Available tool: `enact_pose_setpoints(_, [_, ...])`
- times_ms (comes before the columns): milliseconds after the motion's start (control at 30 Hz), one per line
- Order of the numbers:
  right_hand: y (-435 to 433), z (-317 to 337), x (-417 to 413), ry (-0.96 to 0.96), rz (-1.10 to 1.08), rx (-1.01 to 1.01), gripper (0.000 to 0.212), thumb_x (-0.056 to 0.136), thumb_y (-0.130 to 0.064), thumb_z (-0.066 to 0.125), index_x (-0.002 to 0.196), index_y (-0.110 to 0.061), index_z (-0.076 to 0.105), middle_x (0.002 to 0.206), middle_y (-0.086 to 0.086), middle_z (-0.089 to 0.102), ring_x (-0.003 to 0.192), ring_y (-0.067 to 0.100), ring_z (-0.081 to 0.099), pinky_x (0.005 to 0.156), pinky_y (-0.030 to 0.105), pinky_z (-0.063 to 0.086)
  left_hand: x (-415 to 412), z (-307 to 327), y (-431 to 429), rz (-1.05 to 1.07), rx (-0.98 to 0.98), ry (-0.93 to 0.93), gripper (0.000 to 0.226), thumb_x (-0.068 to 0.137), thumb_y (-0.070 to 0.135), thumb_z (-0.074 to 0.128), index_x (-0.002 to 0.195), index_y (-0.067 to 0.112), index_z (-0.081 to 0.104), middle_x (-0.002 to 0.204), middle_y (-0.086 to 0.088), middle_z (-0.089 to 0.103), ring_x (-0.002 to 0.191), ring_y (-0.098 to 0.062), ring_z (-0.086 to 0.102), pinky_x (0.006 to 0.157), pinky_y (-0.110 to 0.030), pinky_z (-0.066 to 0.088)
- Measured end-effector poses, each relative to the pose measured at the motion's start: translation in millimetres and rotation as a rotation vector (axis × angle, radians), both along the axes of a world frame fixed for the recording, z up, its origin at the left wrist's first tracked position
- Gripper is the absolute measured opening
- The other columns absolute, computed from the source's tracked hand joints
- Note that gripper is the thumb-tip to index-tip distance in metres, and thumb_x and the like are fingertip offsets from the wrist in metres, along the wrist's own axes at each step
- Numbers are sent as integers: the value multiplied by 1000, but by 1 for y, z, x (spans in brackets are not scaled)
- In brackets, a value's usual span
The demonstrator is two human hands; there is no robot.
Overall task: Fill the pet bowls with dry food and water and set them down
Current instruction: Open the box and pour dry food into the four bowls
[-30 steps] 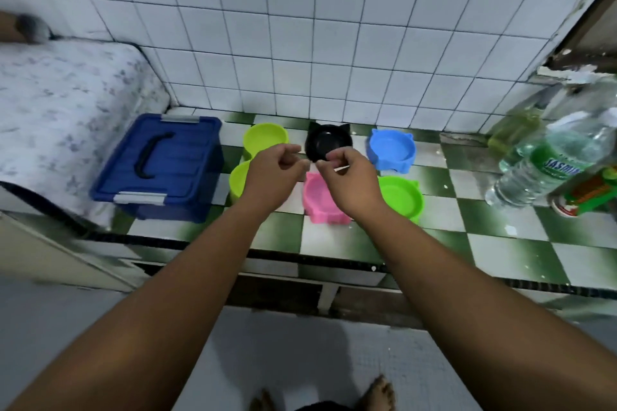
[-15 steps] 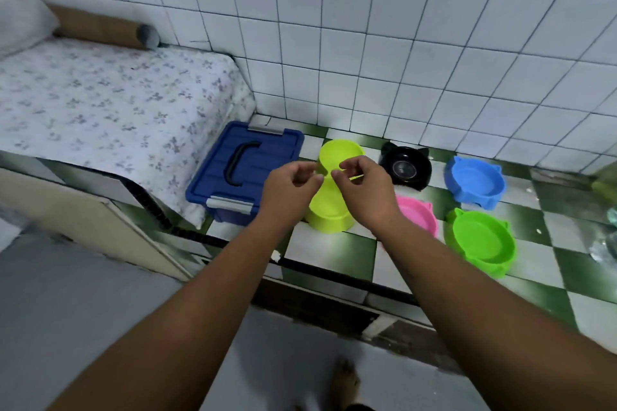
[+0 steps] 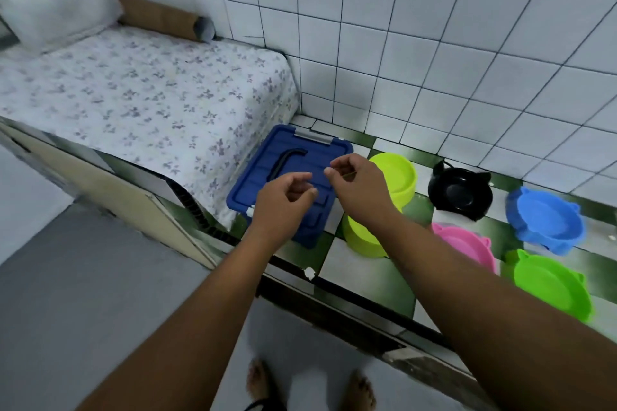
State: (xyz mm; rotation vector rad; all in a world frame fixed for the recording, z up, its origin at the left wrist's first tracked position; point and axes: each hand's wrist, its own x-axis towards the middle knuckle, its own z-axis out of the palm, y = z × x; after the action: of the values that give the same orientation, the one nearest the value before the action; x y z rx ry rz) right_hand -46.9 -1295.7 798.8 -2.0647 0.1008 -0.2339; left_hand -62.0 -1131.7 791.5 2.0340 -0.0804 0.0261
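Note:
Several empty cat-shaped pet bowls stand on the green-and-white checked ledge: two lime-yellow bowls, a black bowl, a blue bowl, a pink bowl and a green bowl. To their left sits a blue lidded storage box with a black handle. Both hands hover just above its lid. My left hand has loosely curled fingers and nothing in it. My right hand pinches a thin small strip between thumb and forefinger.
A mattress with a flowered sheet lies to the left of the box, with a pillow and a cardboard tube at its far end. White wall tiles back the ledge. The raised ledge's dark front edge runs above the grey floor by my bare feet.
The view has swung left, so the water bottles are out of sight. My hands moved from over the bowls to over the blue box and came apart.

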Motion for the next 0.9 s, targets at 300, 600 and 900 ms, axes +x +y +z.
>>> enact_pose_setpoints(300, [47,4,34,51,-92,-60,14,93,-29,67,102,-19,68,90,-8,67,76,-1,57,68,9,43,17,-8,53,-130,78,17,23,97,21,70,120,18,72,103,9,74,94,1,68,80,-11,54])
enact_pose_setpoints(600, [78,-5,53,28,-140,-45,8,92,-20,68,95,-14,69,82,-3,67,65,0,53,63,7,43,-25,-30,66,376,-585,389,10,96,14,69,94,6,74,72,-5,70,69,-15,64,63,-25,57])
enact_pose_setpoints(900, [71,-16,82,44,-86,-106,6,94,-21,65,94,-19,70,81,-9,66,69,-1,56,65,16,46,-14,-55,43,480,-642,606,36,88,31,81,88,9,53,58,2,54,56,-13,55,60,-29,52])
